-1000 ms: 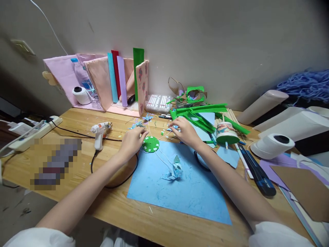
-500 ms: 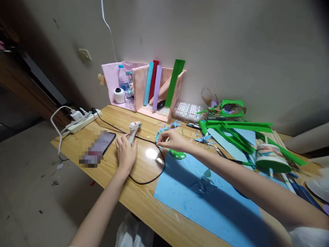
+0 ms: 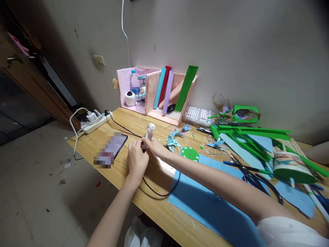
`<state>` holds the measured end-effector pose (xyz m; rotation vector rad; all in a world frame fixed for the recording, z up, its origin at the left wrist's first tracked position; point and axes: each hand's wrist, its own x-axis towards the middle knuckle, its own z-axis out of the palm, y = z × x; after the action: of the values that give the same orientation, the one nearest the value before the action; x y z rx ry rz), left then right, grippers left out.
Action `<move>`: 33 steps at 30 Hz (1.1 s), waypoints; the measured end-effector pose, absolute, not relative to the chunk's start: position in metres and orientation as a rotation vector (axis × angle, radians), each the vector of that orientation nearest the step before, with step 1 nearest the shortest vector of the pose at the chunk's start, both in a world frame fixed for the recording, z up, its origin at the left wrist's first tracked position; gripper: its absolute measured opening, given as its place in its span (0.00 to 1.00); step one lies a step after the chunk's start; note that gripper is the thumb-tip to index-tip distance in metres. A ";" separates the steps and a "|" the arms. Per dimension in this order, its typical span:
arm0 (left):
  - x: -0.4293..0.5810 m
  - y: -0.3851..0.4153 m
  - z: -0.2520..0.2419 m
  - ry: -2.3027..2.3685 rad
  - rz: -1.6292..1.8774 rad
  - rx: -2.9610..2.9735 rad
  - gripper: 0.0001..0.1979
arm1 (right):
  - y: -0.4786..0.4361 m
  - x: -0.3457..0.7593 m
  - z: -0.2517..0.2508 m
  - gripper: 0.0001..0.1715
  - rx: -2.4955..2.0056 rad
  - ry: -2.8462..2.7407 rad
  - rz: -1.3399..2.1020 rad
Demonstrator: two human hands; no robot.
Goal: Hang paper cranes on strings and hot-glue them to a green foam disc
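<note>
A white hot glue gun (image 3: 149, 130) stands upright over the table, its nozzle end upward. My left hand (image 3: 138, 157) is closed around its lower part. My right hand (image 3: 155, 146) is also closed on the glue gun, fingers against its handle, which the two hands largely hide. A black cord (image 3: 164, 195) loops over the wood below my hands. Right of them lie folded light-blue paper pieces (image 3: 173, 140) and a green disc (image 3: 190, 154) with white bits along its rim. My right forearm crosses above a blue sheet (image 3: 185, 192).
A phone (image 3: 113, 149) and a power strip (image 3: 96, 124) lie at the left. Pink and peach compartments (image 3: 147, 92) stand at the wall, beside a marker case (image 3: 199, 116). Black scissors (image 3: 248, 175), green strips (image 3: 239, 133) and a painted drum-like piece (image 3: 293, 164) occupy the right.
My right hand has moved from a pinch above the table to the glue gun beside my left hand. The glue gun has turned more upright. The view has swung, shifting everything rightward.
</note>
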<state>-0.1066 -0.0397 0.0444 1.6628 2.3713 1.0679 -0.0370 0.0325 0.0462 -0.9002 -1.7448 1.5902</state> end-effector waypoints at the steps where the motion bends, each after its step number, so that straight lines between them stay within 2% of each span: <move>1: -0.101 -0.047 0.054 2.354 1.101 1.673 0.05 | 0.026 -0.029 0.055 0.10 -0.905 -1.726 1.581; 4: -0.079 -0.069 0.084 2.201 1.187 1.812 0.07 | 0.005 0.008 0.084 0.11 -0.887 -1.659 1.556; 7: -0.055 -0.084 0.104 1.786 1.308 2.003 0.08 | -0.012 0.060 0.108 0.14 -0.882 -1.565 1.474; 11: -0.024 -0.073 0.104 1.537 1.355 2.130 0.08 | -0.024 0.133 0.116 0.17 -0.974 -1.424 1.390; 16: 0.011 -0.025 0.071 1.623 0.803 2.438 0.11 | -0.016 0.198 0.095 0.14 -1.178 -1.196 1.344; 19: 0.021 -0.004 0.048 1.661 0.611 2.535 0.12 | -0.004 0.217 0.075 0.15 -1.242 -1.155 1.405; 25: 0.015 0.008 0.025 1.583 0.547 2.612 0.14 | 0.016 0.228 0.044 0.17 -1.302 -1.275 1.560; 33: 0.006 0.016 0.017 1.403 0.537 2.615 0.14 | 0.024 0.232 0.030 0.17 -1.375 -1.454 1.515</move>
<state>0.0059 0.0160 0.0168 2.6155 1.4035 0.5369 0.2317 0.0235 0.0304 -1.3745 -1.4538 1.5148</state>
